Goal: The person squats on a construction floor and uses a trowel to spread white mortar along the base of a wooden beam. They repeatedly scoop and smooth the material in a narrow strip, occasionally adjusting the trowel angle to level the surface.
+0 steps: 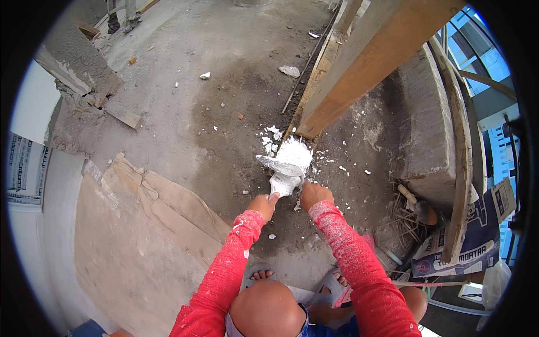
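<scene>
Both my hands meet at a white-caked tool held low over the floor in front of my feet. It looks like a plaster-coated scoop or trowel; its exact kind is hidden by the white coating. My left hand is closed on its near left side, thumb along the top. Close by on the right, my right hand is curled into a fist; whatever it grips is hidden. A flat, whitish blade crosses the tool. Just beyond lies a heap of crumbly white plaster, with loose flakes around it.
A thick wooden post rises from the floor right beyond the heap. At right stand a concrete block, a leaning plank and a mortar bag. Flattened cardboard covers floor at left. Sticks lie piled near the block.
</scene>
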`<state>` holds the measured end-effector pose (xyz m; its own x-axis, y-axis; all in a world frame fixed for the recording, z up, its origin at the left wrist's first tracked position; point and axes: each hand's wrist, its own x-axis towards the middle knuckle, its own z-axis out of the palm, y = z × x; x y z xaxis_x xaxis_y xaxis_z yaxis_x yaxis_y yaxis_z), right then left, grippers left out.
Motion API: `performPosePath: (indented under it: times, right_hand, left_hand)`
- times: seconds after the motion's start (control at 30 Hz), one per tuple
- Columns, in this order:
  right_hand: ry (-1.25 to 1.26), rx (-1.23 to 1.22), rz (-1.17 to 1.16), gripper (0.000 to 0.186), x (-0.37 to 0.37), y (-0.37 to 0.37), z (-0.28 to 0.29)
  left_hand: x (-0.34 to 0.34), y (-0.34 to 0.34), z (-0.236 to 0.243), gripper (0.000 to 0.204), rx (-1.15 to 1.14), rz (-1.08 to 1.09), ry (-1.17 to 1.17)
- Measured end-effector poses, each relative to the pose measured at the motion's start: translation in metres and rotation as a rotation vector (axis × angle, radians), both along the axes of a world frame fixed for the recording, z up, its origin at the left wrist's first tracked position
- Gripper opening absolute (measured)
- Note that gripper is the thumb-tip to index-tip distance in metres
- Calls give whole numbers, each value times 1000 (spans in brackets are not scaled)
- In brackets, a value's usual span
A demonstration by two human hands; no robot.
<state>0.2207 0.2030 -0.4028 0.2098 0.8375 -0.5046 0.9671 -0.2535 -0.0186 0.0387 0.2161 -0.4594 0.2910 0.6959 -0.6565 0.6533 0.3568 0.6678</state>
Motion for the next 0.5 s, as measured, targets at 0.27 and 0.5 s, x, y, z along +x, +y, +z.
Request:
performPosePath:
  times: [0.27,0.5]
  right_hand:
    - [11,-95,-3,21,0,8,15]
    - [87,-176,84,24,-5,5,12]
  left_hand:
    - [-1,0,-6,57,-66,35,-33]
    - [-1,-2,-9,56,40,12,-36]
